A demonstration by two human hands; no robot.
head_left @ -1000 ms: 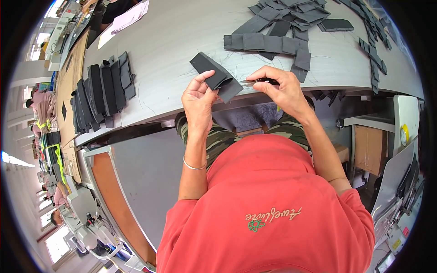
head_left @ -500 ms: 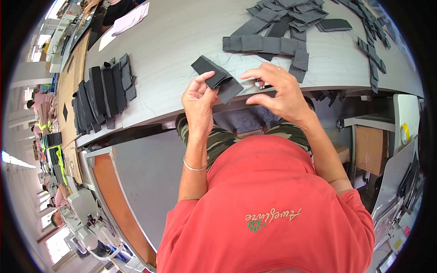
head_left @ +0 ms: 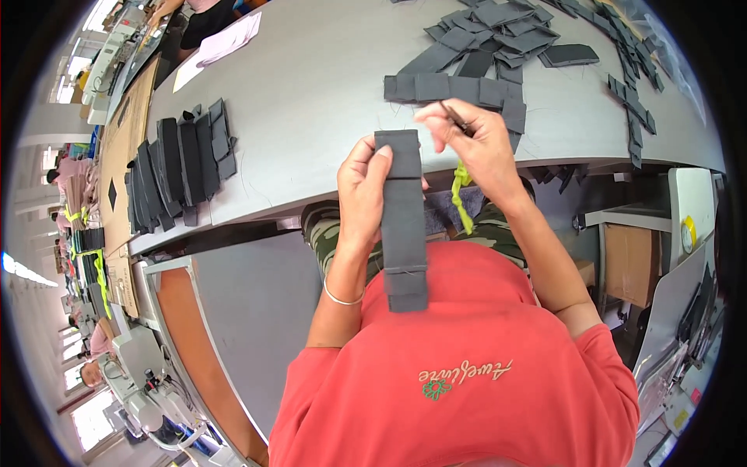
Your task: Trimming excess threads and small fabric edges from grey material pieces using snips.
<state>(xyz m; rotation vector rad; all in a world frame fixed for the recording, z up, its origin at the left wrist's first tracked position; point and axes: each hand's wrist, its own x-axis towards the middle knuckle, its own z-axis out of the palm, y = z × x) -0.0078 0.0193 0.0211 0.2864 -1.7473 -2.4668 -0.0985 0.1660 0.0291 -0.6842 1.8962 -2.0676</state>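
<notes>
A long dark grey fabric strip [head_left: 405, 226] with stitched cross seams hangs down in front of my red shirt. My left hand [head_left: 360, 191] grips it near its top end, thumb on the front. To its right, my right hand [head_left: 489, 152] is closed around small dark thread snips [head_left: 457, 118], whose blades are mostly hidden by the fingers. A yellow-green cloth tie [head_left: 461, 198] dangles below that hand. The snips and the strip are apart. Just beyond the right hand lies a chain of joined grey fabric pieces [head_left: 443, 88] on the table.
The pale table [head_left: 296, 117] carries a row of dark strips [head_left: 179, 163] at left and a heap of grey pieces [head_left: 498, 31] at the far right. More pieces [head_left: 634, 101] hang over the right edge. Another person's arm [head_left: 166, 9] shows at the far left.
The folded fabric in my left hand has opened out into a long strip hanging toward me. My right hand has moved slightly up, and the yellow-green tie has come into view.
</notes>
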